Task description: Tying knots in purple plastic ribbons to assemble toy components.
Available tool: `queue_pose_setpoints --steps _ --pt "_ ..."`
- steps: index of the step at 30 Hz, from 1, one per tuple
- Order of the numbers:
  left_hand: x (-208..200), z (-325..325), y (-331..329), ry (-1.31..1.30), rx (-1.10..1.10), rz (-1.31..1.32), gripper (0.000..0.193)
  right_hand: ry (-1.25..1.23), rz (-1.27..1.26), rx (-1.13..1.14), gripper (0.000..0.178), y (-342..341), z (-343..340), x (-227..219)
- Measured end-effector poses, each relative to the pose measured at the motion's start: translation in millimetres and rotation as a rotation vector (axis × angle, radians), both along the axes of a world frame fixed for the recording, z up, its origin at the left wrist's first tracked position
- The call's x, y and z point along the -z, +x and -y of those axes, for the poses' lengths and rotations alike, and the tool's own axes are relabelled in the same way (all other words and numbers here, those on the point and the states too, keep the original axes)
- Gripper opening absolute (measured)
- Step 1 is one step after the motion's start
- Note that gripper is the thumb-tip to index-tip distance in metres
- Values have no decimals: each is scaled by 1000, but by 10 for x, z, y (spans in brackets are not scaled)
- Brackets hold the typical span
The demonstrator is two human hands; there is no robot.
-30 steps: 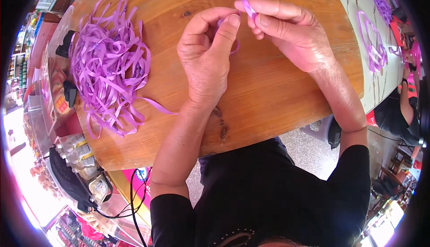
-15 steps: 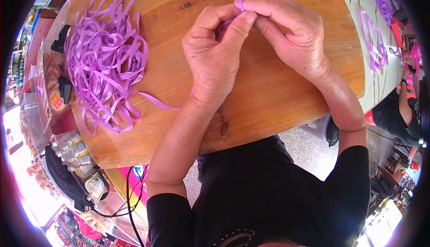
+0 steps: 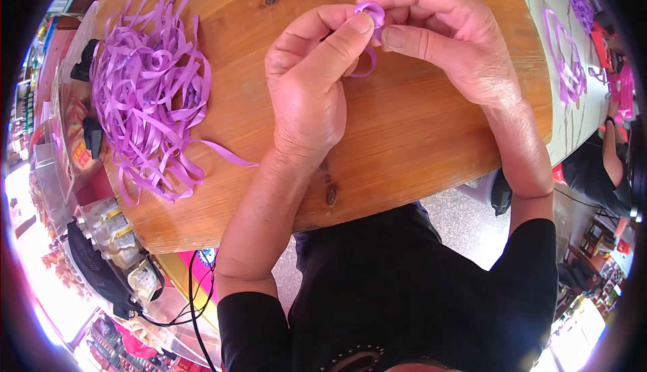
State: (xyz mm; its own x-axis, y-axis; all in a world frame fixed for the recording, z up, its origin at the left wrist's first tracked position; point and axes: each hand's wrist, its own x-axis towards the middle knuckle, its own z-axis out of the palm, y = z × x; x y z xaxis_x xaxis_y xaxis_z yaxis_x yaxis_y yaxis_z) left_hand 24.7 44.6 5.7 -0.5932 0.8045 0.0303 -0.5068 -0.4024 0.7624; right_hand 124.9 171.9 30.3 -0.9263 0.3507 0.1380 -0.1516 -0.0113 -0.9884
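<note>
1. While both hands meet at top centre of the frame, left hand [image 3: 306,96] and right hand [image 3: 448,42] pinch one small curled purple plastic ribbon strip [image 3: 371,16], held above the round wooden tabletop [image 3: 418,143].
2. Suggest keeping thumb pressure even so the curl doesn't spring open.
3. Loose pile of purple ribbon strips [image 3: 148,89] sits upper left, well apart.

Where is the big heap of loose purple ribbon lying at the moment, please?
In the head view, the heap of purple ribbon lies on the wooden table, at its left end, to the left of the left hand.
</note>
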Motion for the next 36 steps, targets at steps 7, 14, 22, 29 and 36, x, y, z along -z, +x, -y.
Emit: queue_pose_setpoints --steps 7,14,22,29,36 --pt "-28 -30 80 -166 -82 -131 7 1194 -143 168 43 -17 -194 118" --pt "-30 -62 61 -148 -43 -141 8 1316 -636 247 29 -199 -367 174" --pt "-19 -16 11 -78 7 -98 8 658 -983 -71 24 -196 -301 149" --pt "-73 -55 122 -210 -118 -179 5 1018 -122 198 22 98 -51 -216" --pt "-4 -39 87 -269 -170 -227 6 1170 -231 127 25 22 -99 -183"
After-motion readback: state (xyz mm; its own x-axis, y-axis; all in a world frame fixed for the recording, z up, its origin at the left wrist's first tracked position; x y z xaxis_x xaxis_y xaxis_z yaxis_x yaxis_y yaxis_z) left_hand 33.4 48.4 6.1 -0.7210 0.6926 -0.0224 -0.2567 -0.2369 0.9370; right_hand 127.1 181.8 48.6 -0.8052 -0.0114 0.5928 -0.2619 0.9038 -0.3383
